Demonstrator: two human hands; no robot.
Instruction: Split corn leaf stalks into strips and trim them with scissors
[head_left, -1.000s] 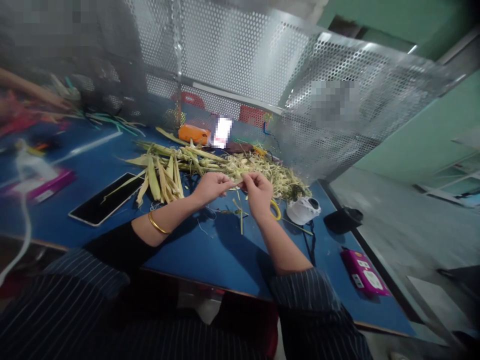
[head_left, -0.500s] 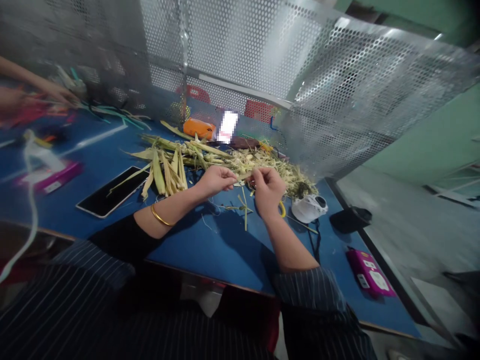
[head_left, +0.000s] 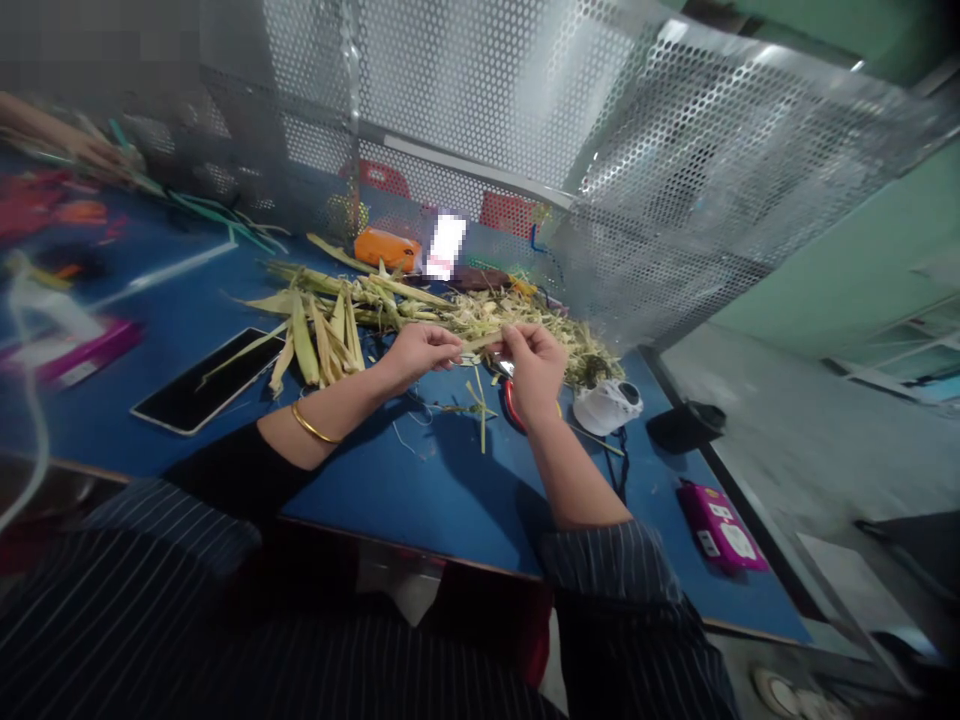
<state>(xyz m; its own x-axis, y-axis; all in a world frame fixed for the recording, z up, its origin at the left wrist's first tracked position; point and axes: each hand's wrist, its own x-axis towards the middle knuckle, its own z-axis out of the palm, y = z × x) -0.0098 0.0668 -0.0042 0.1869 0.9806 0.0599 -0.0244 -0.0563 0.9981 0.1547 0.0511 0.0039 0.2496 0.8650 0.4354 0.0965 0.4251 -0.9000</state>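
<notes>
Between my two hands a short pale strip of corn husk (head_left: 481, 344) is stretched. My left hand (head_left: 421, 352) pinches its left end, and my right hand (head_left: 534, 366) pinches its right end. Behind and below them lies a heap of shredded husk (head_left: 559, 335). Larger dried corn husks (head_left: 319, 345) lie to the left of my left hand. A few thin husk pieces (head_left: 482, 408) are on the blue table beneath my hands. Partly hidden by my right hand is a red-handled tool (head_left: 513, 403), perhaps scissors.
A dark tablet (head_left: 210, 380) lies at left. An orange pack (head_left: 386, 250) and a lit phone (head_left: 446, 245) stand by the perforated metal screen (head_left: 480, 100). White tape-like roll (head_left: 607, 405), black cup (head_left: 686, 427) and magenta pack (head_left: 721, 527) sit at right. A co-worker's hand (head_left: 94, 150) is far left.
My view has turned a little, so everything sits slightly further left. Both hands still hold the strip, now a bit further apart. The red-handled tool shows more beside my right hand.
</notes>
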